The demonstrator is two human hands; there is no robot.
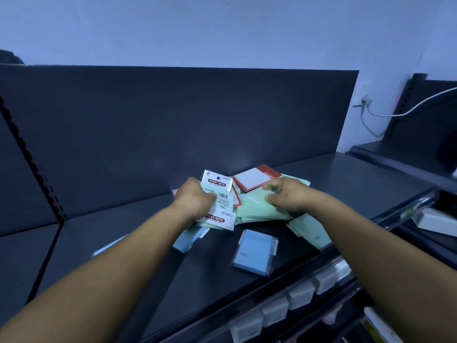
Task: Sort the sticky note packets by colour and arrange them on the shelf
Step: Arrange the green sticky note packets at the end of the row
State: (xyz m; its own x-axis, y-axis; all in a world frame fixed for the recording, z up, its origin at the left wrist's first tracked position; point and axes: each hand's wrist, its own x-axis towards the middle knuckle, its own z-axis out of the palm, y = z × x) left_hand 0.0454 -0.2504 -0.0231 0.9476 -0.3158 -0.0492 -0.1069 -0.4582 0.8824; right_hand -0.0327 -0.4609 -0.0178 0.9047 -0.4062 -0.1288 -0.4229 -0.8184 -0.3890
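A mixed heap of sticky note packets lies on the dark shelf [128, 229]. My left hand [194, 196] grips a small stack of green packets [221, 211] with "STICKY NOTE" labels, held just above the heap. My right hand [288, 193] rests with bent fingers on a spread of green packets [257, 209]; whether it grips one I cannot tell. Behind them lies a white pad on a red card [253, 179]. A blue packet [254, 254] lies alone near the front. More blue packets [185, 240] sit under my left wrist. Another green packet [312, 232] lies under my right forearm.
A dark back panel [173, 115] rises behind the shelf. A slotted upright [32, 159] divides off the left bay. Price-tag holders [299, 295] line the front edge. Another shelf [400, 157] and a white cable [405, 112] are at right, with lower-shelf goods [435, 221] below.
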